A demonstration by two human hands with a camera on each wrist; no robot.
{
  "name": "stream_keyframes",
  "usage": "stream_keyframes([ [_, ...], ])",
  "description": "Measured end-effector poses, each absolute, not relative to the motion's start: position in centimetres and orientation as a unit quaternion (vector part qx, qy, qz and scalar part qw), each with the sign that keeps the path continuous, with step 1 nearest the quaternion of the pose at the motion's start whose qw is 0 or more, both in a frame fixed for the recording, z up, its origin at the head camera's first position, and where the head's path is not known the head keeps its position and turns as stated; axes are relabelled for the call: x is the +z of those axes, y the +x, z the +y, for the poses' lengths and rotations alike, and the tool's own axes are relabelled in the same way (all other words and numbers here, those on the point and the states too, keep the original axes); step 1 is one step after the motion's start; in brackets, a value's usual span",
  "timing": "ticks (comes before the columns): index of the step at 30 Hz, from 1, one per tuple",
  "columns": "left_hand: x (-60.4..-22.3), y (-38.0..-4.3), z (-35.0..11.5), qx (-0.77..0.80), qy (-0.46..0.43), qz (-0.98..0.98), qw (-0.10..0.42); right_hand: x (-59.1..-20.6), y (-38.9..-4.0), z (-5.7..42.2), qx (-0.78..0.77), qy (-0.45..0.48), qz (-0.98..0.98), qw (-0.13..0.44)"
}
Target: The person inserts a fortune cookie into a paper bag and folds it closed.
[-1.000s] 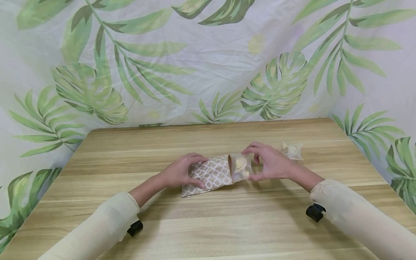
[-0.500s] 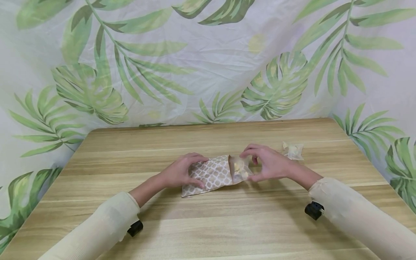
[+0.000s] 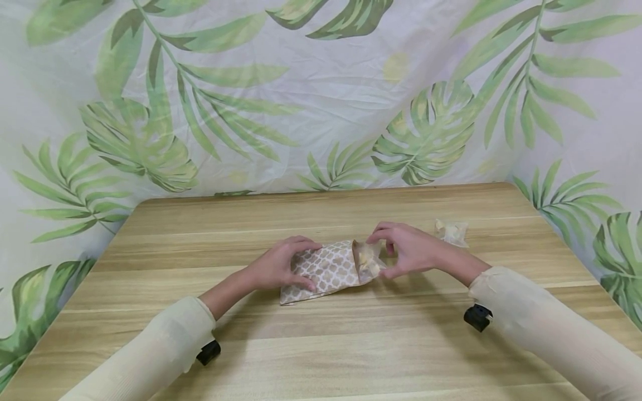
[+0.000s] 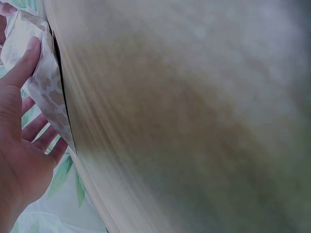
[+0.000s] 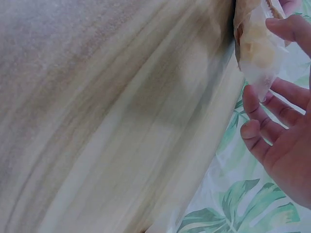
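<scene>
A paper bag (image 3: 333, 268) with a tan-and-white lattice print lies on the table, its mouth facing right. My left hand (image 3: 277, 264) holds it around the closed end, thumb on the near side and fingers on the far side. At the mouth, a clear plastic packet (image 3: 369, 260) with pale yellowish pieces is partly inside the bag; its inner end is hidden. My right hand (image 3: 412, 248) grips the packet's outer end between thumb and fingers. In the right wrist view, the packet (image 5: 260, 51) sits against the bag's brown inner paper, with the thumb over it.
Another clear packet (image 3: 453, 233) with similar pale pieces lies behind my right wrist. The wooden table (image 3: 321, 345) ends at the back against a leaf-printed cloth (image 3: 341, 100). Black wrist devices (image 3: 208, 352) hang beneath both sleeves.
My right hand has moved slightly left, and the packet has slid a little deeper into the bag, crumpling somewhat. My left hand and the bag have stayed in place.
</scene>
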State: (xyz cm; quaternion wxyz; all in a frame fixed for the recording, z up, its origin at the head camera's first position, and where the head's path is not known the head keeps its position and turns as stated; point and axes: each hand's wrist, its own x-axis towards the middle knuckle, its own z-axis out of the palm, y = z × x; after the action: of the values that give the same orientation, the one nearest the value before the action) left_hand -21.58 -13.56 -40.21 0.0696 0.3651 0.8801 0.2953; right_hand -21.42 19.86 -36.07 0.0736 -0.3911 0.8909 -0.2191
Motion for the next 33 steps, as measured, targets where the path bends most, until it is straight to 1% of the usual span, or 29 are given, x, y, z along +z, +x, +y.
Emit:
stream_keyframes([
  [4,-40.2,-21.6,-13.6,0.294,0.366,0.880,0.071,-35.9,-21.5,19.7,-0.207,-0.383,0.897,0.079],
  [18,-40.3,-21.7,-13.5,0.294,0.365,0.880,0.075,-35.8,-21.6,19.1,-0.217,-0.390,0.893,0.067],
  [33,-40.3,-21.9,-13.5,0.294,0.370,0.879,0.068,-36.6,-21.9,17.8,-0.240,-0.404,0.881,0.046],
])
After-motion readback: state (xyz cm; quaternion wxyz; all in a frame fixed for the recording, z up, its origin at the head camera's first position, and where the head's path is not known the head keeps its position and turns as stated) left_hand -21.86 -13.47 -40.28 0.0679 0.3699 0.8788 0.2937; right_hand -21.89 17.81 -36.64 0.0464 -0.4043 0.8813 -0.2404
